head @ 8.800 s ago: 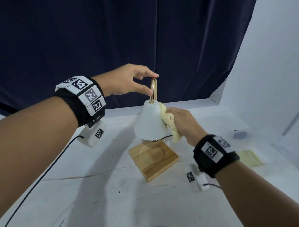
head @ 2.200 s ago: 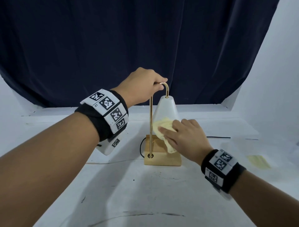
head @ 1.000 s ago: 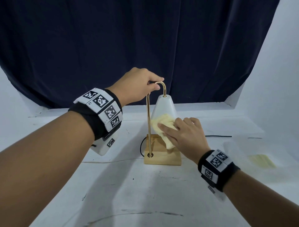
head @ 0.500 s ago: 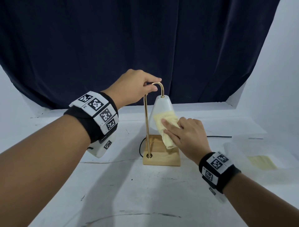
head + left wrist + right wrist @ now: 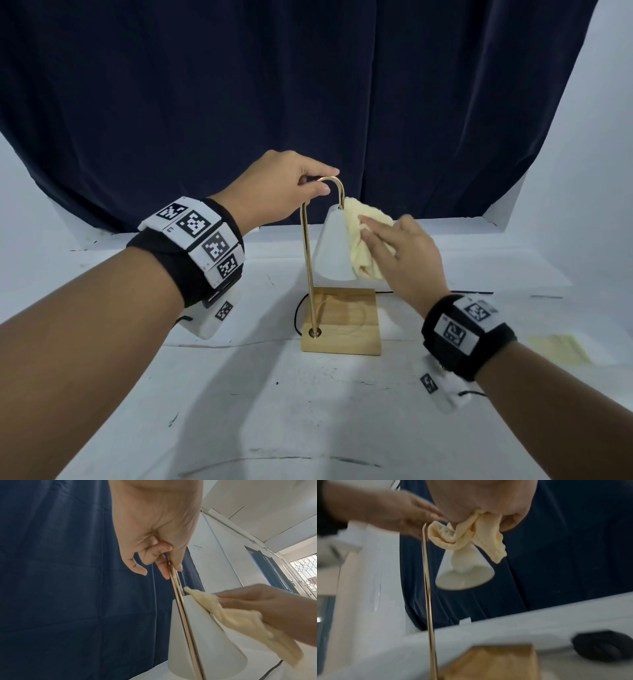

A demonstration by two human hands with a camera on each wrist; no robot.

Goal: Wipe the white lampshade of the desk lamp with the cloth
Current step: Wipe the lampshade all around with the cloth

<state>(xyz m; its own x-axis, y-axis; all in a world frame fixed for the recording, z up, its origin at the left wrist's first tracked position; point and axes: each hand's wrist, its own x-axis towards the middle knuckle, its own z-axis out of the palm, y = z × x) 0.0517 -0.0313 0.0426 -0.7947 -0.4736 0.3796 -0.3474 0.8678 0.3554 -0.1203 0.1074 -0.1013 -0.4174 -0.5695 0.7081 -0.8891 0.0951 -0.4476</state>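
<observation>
The desk lamp has a white cone lampshade [image 5: 332, 251] hanging from a brass arched rod [image 5: 307, 260] on a square wooden base [image 5: 342, 323]. My left hand [image 5: 323, 181] pinches the top of the brass arch, seen close in the left wrist view [image 5: 171, 569]. My right hand [image 5: 380, 236] presses a pale yellow cloth [image 5: 361, 236] against the upper right side of the shade, fingers laid straight over it. In the right wrist view the cloth [image 5: 465, 536] bunches between thumb and fingers over the lampshade [image 5: 465, 574]. The cloth [image 5: 240, 622] covers the top right of the lampshade [image 5: 202, 635].
The lamp stands mid-table on a white tabletop [image 5: 308, 411] before a dark blue curtain [image 5: 308, 85]. A black cord [image 5: 297, 315] runs from behind the base. A yellow sheet [image 5: 558, 349] lies at the right. A black object [image 5: 602, 646] sits right of the base.
My right hand has slid the cloth from the front lower part of the shade up to its upper right side. The left hand keeps its pinch on the arch.
</observation>
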